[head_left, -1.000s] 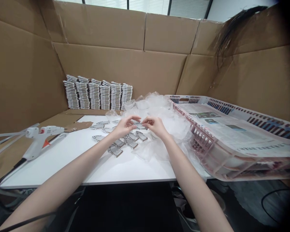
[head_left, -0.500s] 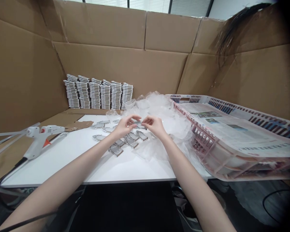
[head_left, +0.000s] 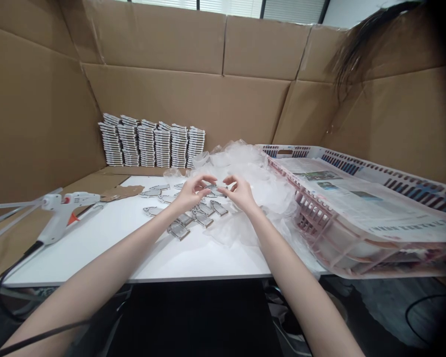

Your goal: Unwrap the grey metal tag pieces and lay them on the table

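Observation:
Over the middle of the table, a small grey metal plate (head_left: 216, 190) with a tapered outline lies between my two hands. My left hand (head_left: 194, 192) curls around its left end, thumb low and forefinger above. At its right end is my right hand (head_left: 241, 192), fingers bent and thumb touching the edge; its grip is partly hidden. Several similar grey metal plates (head_left: 178, 230) are spread flat and overlapping below and left of my hands. Crumpled clear plastic bags (head_left: 245, 163) heap up behind and beside my right hand.
Neat stacks of metal plates (head_left: 146, 144) stand against the cardboard wall (head_left: 171, 94). A white glue gun (head_left: 59, 213) with a cable sits at left on cardboard. A pink plastic basket (head_left: 315, 218) holding newspaper (head_left: 349, 198) takes up the right side of the white table (head_left: 208, 263).
The fingers of my right hand have spread a little apart from a pinch, and more of the metal plate shows between my hands. My left hand has hardly moved.

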Demonstrator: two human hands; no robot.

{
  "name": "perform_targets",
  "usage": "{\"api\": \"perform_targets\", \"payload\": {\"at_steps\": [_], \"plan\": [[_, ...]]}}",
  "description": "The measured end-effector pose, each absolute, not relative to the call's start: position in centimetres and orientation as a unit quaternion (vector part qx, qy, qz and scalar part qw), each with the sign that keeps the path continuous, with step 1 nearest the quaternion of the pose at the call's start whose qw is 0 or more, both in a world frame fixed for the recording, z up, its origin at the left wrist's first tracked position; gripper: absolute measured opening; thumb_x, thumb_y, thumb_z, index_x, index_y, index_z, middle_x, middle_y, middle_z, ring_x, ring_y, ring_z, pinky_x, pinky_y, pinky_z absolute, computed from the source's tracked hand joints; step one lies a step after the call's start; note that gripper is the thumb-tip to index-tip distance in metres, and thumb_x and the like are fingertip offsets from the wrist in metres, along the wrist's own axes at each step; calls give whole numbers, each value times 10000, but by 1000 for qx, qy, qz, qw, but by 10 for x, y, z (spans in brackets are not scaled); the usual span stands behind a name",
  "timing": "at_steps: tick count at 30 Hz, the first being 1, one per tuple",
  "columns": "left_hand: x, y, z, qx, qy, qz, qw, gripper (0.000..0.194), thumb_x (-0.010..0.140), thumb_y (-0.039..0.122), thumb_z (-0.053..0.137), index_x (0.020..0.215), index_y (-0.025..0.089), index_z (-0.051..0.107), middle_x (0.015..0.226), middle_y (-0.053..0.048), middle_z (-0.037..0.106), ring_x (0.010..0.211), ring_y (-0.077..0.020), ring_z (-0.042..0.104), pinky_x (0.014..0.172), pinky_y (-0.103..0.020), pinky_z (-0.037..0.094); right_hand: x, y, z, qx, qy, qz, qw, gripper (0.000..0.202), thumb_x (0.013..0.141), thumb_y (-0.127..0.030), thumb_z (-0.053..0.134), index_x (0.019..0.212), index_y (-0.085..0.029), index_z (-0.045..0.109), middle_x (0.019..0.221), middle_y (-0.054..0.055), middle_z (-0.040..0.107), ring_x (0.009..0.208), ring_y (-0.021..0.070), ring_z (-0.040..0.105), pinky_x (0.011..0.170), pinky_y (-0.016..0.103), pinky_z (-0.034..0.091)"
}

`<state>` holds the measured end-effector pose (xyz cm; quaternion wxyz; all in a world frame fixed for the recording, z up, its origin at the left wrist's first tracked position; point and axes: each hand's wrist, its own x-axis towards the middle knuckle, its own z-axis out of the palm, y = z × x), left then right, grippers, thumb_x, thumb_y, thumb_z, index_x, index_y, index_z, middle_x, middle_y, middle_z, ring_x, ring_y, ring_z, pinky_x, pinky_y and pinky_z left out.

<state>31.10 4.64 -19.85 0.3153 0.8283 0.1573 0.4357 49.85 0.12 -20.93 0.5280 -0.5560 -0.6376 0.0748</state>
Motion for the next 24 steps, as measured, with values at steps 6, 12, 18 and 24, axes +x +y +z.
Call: {"api": "perform_targets", "payload": {"at_steps": [6,12,18,24], "plan": [[310,46,-196,821,158,443,325,279,812,253,626,1075,165,597,1056,-77,629,790,-133,595,722,-258,496,497,2,-210,-536,-679,101,491,236,776,-395,624,757,-163,665,605,-5,586,553,112,479,554,236,362],[313,43,-198,807,210,450,319,332,787,309,653,1085,173,603,1017,-78,638,885,-176,618,717,-266,491,495,2,-212,-511,-677,130,513,269,749,-431,653,758,-162,657,579,-17,548,532,106,457,524,231,355],[314,46,-200,806,239,454,297,313,748,247,662,1048,174,611,973,-74,662,961,-203,626,774,-293,491,498,6,-213,-479,-673,208,524,419,808,-568,542,746,-164,634,630,11,592,530,116,520,526,240,430],[314,45,-199,803,230,459,302,293,745,228,647,1028,167,602,1009,-81,658,961,-200,626,780,-297,496,499,1,-210,-454,-687,280,494,422,715,-528,678,888,-145,650,663,10,610,582,133,589,570,251,491]]}}
